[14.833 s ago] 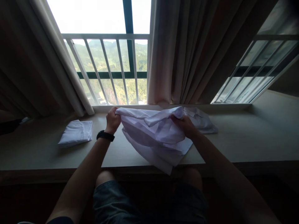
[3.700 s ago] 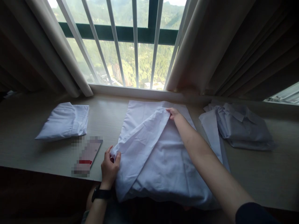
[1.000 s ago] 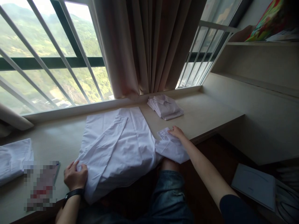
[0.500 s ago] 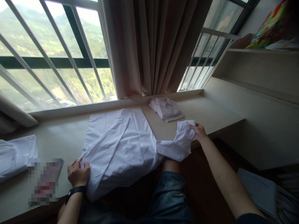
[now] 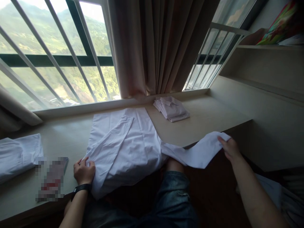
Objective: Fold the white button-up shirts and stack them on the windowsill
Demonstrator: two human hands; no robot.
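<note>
Spanning the middle of the frame, the pale table is partly covered by the white shirt, spread at centre with its lower part hung over the near edge. From the shirt's right side the outstretched sleeve is drawn toward the right of the frame, its long axis running roughly sideways, sagging below the table edge and raised at the free end. That end is pinched by the right hand, so the shirt's body is situated to the left of this grip. The left hand, lower left, is placed on the opposite edge, well apart from the sleeve; whether cloth is gripped there cannot be told. Right hand judged the nearer to the sleeve.
</note>
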